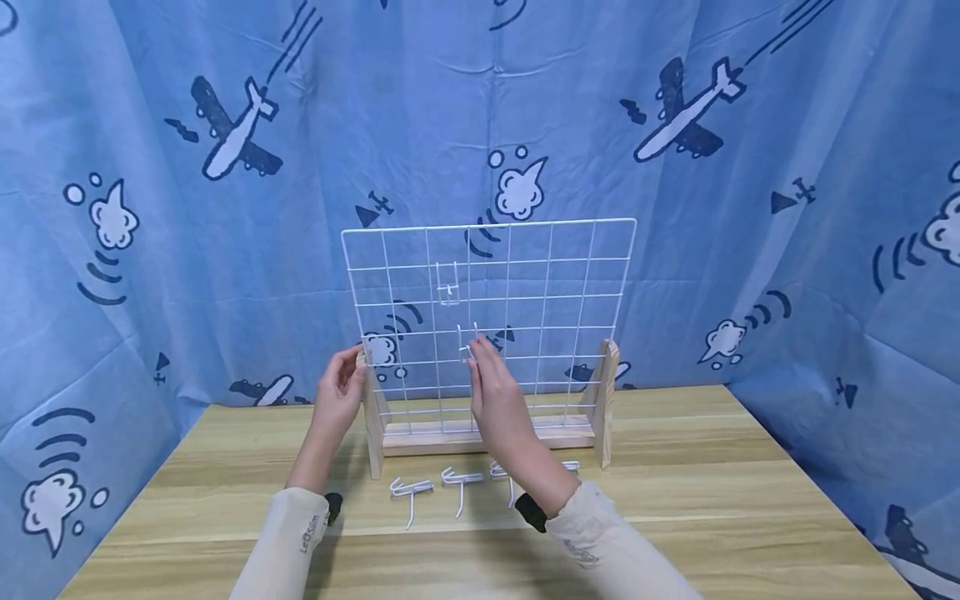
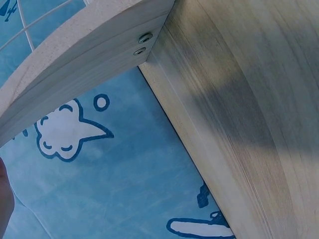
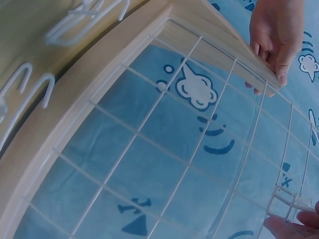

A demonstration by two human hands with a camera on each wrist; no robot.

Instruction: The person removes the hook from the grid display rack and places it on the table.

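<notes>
A white wire grid point(image 1: 507, 297) stands upright in a pale wooden stand point(image 1: 427, 442) at the frame's centre, a white hook point(image 1: 448, 289) hanging left of its middle. A second hook point(image 1: 464, 348) sits at the mesh slightly lower; more white hooks point(image 1: 461, 478) lie in a row at lower centre, partly hidden towards the right.

Both arms point(image 1: 312, 457) reached forward. The left hand point(image 1: 340, 390) gripped with thumb and bent fingers; the right hand point(image 1: 498, 400) pinched, its fingers pointing upward.
</notes>
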